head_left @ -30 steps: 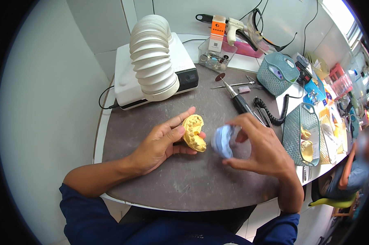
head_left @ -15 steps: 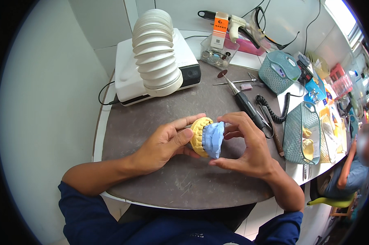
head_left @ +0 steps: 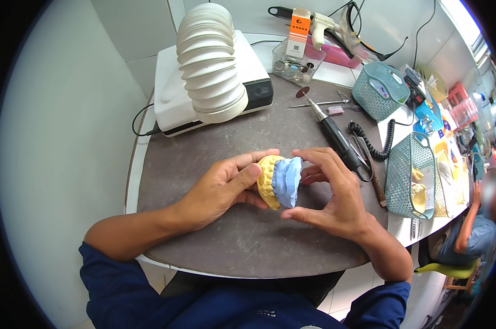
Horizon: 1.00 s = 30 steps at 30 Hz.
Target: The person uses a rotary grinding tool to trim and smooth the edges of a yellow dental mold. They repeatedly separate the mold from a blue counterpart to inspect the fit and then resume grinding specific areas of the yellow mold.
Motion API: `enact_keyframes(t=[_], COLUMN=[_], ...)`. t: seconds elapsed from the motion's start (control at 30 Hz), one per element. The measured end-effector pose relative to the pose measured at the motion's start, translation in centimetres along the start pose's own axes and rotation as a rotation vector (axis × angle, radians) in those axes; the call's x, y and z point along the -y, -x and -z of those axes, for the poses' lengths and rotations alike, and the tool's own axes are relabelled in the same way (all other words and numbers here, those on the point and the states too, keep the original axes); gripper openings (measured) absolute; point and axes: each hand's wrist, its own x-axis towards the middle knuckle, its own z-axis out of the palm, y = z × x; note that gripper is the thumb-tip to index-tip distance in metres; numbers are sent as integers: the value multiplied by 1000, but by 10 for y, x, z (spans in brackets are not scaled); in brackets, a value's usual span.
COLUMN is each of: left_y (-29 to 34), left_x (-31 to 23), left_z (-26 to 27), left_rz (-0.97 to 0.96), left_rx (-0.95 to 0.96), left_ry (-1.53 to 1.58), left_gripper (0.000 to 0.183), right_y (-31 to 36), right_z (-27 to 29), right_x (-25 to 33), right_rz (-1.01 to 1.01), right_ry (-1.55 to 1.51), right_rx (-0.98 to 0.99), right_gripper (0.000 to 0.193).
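Above the dark tabletop, a yellow dental cast (head_left: 266,183) and a blue dental cast (head_left: 287,181) are held together, their tooth sides facing and touching. My left hand (head_left: 226,186) is closed on the yellow cast from the left, thumb on its near face and the other fingers behind it. From the right, my right hand (head_left: 338,192) spans the blue cast, with the index fingertip at its upper edge and the thumb at its lower edge. The inner faces of both casts are partly hidden where they meet.
A white machine (head_left: 165,88) with a ribbed hose (head_left: 209,60) stands at the back left. A rotary handpiece (head_left: 338,140) with a brown disc lies right of my hands, near a coiled cord (head_left: 377,156). Teal baskets (head_left: 410,175) line the right side; a seated person (head_left: 470,225) is far right.
The view has shifted slightly, so the bench items appear a little higher and further right. The casts have turned very slightly in my hands; both hands keep nearly the same hold.
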Motion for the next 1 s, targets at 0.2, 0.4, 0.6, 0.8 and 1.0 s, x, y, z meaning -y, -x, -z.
enact_keyframes(t=[0.2, 0.4, 0.6, 0.8, 1.0], left_y=[-1, 0, 7, 10, 16], left_x=[5, 1, -7, -3, 2], left_z=[3, 3, -5, -10, -8], left_rz=[12, 16, -116, -247, -283], left_rx=[25, 21, -45, -84, -7], left_ry=[38, 33, -70, -144, -217], left_gripper=[67, 68, 75, 81, 81], right_y=[1, 0, 5, 6, 8], right_z=[-4, -2, -1, -5, -4], right_x=[-6, -7, 1, 10, 14], right_rz=[43, 108, 112, 296, 361], right_ry=[-16, 37, 206, 257, 267], right_rx=[-57, -58, -85, -161, -201], right_gripper=[81, 79, 79, 77, 69])
